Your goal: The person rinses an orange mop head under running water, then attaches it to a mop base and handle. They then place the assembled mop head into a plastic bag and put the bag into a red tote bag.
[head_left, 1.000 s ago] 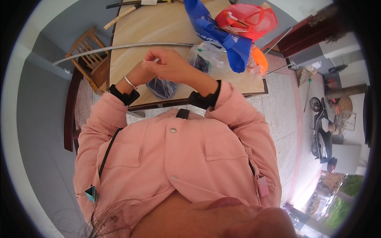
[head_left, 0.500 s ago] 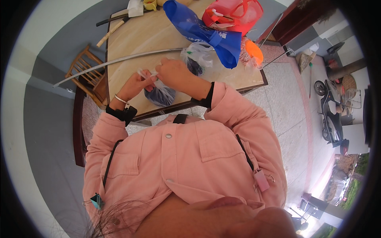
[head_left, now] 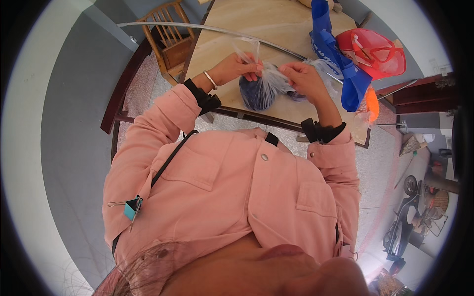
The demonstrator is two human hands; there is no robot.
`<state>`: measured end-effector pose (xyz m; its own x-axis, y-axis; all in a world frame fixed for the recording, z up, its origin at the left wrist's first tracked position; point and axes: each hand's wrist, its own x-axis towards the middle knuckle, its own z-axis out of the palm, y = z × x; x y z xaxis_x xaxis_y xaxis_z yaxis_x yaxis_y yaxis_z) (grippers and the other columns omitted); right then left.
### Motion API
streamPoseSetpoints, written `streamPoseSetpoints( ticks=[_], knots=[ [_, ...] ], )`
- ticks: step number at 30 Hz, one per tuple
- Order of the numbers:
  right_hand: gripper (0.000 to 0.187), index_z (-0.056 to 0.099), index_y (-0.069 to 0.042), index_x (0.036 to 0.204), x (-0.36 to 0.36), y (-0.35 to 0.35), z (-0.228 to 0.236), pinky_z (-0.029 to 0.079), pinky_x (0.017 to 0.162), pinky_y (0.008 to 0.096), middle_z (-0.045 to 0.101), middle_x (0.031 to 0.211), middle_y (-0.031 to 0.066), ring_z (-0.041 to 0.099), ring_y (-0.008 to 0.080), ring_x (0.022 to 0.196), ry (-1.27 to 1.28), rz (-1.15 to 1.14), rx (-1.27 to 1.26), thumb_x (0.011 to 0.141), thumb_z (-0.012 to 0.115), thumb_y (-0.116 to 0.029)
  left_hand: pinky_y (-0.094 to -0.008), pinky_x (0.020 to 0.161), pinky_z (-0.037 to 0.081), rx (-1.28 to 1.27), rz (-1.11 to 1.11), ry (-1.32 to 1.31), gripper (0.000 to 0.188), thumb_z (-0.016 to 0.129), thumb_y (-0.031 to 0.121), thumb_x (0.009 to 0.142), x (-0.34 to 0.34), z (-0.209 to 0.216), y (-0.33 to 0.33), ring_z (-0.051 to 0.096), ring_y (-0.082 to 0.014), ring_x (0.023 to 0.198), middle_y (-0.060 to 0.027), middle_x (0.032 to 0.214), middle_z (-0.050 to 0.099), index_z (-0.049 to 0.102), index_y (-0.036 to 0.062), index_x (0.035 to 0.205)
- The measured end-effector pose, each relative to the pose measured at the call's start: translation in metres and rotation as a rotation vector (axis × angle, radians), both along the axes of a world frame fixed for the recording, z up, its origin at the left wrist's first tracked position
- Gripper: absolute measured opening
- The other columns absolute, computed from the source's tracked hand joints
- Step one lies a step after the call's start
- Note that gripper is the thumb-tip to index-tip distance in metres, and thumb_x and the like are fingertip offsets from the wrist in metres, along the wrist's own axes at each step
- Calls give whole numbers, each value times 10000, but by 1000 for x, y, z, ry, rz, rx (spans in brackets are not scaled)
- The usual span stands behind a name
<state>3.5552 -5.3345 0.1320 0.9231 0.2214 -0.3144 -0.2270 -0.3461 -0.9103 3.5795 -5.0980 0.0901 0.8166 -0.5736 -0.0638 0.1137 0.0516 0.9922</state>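
Note:
A clear plastic bag (head_left: 256,94) with something dark blue inside rests at the near edge of the table. My left hand (head_left: 240,68) is closed on the bag's gathered top, and a loose end of film sticks up above the fingers. On the other side my right hand (head_left: 305,80) pinches the bag's pulled-out plastic between thumb and fingers. The film is stretched between both hands. Just beyond my right hand lies another clear plastic bag (head_left: 326,74), partly hidden by that hand.
A long thin metal rod (head_left: 217,28) crosses the table (head_left: 276,19) and juts past its left edge, over a wooden chair (head_left: 175,49). To the right lie a blue bag (head_left: 340,64), a red bag (head_left: 370,54) and an orange thing (head_left: 372,104). Farther right stands a scooter (head_left: 402,222).
My hands have moved apart, drawing the bag's plastic out between them. The whole view has swung, so the table and its things appear farther right.

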Motion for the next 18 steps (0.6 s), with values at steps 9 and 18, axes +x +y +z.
streamPoseSetpoints(
  ticks=[9,18],
  knots=[
    [241,592,-53,980,-36,35,-8,225,345,204,542,611,8,393,45,417,250,-199,332,849,658,-244,-191,601,441,0,58,92,247,663,191,856,11,-1,4,556,-74,666,-14,750,611,619,20,1029],
    [183,675,-57,853,-40,41,-14,411,503,284,562,608,47,503,177,499,-283,148,-77,826,651,-236,-207,690,440,-83,-48,289,128,671,129,838,6,-3,-5,542,-67,760,3,857,605,629,43,922]
  ],
)
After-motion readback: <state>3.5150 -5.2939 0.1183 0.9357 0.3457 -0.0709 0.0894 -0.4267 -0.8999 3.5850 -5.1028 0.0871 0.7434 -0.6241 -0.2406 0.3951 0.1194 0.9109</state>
